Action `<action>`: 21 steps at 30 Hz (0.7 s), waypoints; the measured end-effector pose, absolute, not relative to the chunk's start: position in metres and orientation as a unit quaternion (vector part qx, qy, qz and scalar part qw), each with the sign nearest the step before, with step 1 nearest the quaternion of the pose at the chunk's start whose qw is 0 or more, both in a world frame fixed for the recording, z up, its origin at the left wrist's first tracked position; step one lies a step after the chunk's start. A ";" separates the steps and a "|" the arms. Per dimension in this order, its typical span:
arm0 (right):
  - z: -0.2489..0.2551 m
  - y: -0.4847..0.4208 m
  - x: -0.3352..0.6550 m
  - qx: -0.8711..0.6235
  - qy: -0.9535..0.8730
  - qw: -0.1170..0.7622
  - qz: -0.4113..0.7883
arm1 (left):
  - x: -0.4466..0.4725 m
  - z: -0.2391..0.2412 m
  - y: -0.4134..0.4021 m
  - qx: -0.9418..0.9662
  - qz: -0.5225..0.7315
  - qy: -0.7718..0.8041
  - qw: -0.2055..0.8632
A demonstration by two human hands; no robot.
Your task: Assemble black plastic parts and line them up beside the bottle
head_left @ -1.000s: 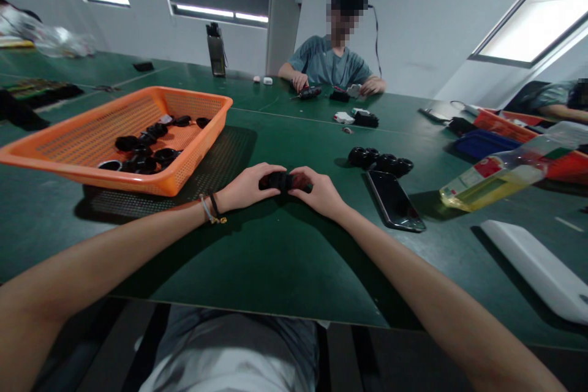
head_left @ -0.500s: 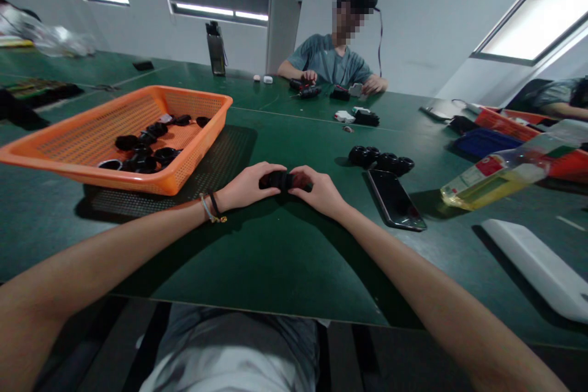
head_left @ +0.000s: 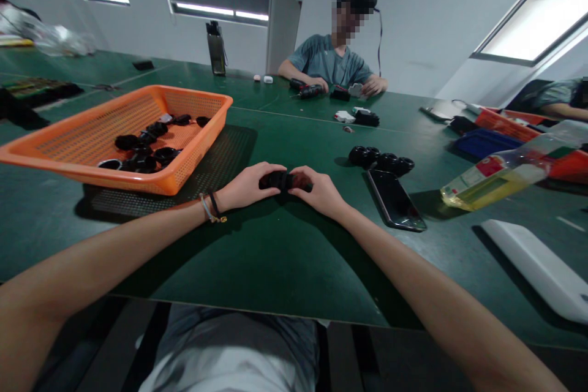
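Note:
Between my two hands, just over the green table [head_left: 285, 263], is a small black rounded part [head_left: 281, 180]; its exact kind is too dark to make out. My left hand [head_left: 248, 185] pinches its left end between thumb and fingers. At the other end, my right hand [head_left: 316, 188] grips it the same way, thumb below and fingers above. An orange plastic basket [head_left: 202, 156] stands to the left of my left hand, holding several glossy black round parts [head_left: 142, 159]. More black round parts [head_left: 381, 159] lie in a row to the right of my right hand.
A smartphone [head_left: 395, 199] lies right of my right arm, near a tilted clear bottle of yellow liquid [head_left: 496, 177] and a white slab-like object [head_left: 535, 263]. Across the table a person [head_left: 337, 61] sits by a power drill [head_left: 310, 90]. A dark water bottle [head_left: 215, 49] stands at the back.
My hands and the black part stay almost where they were. Across the table, the co-worker's hand by the drill has shifted slightly to the right.

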State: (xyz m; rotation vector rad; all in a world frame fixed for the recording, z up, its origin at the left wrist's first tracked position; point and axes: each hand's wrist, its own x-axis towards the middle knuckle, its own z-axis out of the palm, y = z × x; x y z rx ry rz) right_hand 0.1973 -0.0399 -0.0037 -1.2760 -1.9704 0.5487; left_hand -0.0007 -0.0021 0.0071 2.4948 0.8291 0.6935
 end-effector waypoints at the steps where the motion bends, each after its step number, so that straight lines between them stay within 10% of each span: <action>1: -0.004 -0.040 0.197 -0.494 -0.764 0.357 0.212 | -0.001 0.007 -0.002 0.897 0.248 0.299 0.209; 21: -0.005 -0.039 0.197 -0.491 -0.766 0.356 0.214 | -0.001 0.007 -0.002 0.898 0.249 0.299 0.206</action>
